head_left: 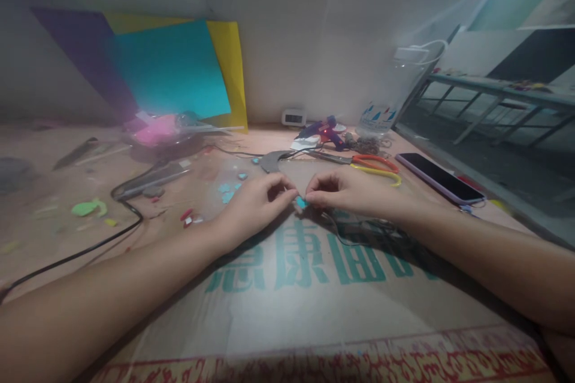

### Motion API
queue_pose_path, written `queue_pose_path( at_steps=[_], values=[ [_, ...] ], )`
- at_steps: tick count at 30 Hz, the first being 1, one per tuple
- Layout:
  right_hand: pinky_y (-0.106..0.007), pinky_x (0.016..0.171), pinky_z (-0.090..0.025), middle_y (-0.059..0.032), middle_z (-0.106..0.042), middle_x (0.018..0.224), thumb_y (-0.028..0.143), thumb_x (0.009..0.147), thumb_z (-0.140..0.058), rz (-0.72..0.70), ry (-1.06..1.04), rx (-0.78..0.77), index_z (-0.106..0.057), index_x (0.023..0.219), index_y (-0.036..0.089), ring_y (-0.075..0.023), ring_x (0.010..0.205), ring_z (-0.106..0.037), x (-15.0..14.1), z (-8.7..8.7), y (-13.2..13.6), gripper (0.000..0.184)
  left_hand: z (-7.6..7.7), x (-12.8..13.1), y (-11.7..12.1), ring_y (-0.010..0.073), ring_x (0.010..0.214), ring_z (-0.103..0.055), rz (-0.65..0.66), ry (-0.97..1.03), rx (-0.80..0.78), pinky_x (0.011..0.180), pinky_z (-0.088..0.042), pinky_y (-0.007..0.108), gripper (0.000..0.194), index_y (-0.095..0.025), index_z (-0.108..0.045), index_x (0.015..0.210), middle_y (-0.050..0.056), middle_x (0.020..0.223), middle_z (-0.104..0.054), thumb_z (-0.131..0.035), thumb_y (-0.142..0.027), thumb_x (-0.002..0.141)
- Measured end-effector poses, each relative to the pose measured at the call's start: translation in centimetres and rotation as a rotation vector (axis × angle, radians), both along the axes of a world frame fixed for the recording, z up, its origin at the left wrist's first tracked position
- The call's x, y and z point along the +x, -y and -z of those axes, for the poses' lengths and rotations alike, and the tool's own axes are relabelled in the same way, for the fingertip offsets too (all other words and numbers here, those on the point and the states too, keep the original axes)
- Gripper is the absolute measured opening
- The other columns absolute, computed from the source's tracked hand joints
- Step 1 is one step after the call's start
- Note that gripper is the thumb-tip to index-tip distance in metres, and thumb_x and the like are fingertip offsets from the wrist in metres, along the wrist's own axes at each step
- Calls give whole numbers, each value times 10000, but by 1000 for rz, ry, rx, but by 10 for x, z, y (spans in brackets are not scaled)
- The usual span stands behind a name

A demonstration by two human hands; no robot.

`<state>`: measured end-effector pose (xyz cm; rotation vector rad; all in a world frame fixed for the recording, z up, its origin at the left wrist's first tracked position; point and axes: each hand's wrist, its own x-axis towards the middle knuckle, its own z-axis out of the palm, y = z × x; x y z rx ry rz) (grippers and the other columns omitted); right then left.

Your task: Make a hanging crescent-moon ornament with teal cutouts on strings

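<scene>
My left hand (265, 202) and my right hand (344, 191) meet over the middle of the table, thumbs and forefingers pinched. Between their fingertips is a small turquoise piece (301, 202), gripped from both sides; its exact shape is too small to make out. Left of my left hand lie several small turquoise flower-like cutouts (228, 192). Just beyond the fingers rest scissors (372, 166) with orange and yellow handles, and a curved grey blade (273, 161). A thin dark wire (336, 233) runs below my right hand.
Coloured sheets (175, 72) lean on the wall. A purple glue gun (321, 128) with a red light, a small white digital display (294, 117) and a clear plastic bottle (377, 114) stand behind. A phone (440, 178) lies right; a black cord (90, 245) crosses left, near green scraps (85, 208).
</scene>
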<state>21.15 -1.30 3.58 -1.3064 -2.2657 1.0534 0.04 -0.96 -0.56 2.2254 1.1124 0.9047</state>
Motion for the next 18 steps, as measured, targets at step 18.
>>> queue_pose_path(
  at_steps=[18],
  values=[
    [-256, 614, -452, -36, -664, 713, 475, 921, -449, 88, -141, 61, -679, 863, 152, -150, 671, -614, 0, 3, -6, 401, 0, 2, 2, 119, 590, -522, 77, 43, -196, 545, -382, 219, 241, -148, -668, 803, -2, 673, -616, -558, -359, 841]
  ],
)
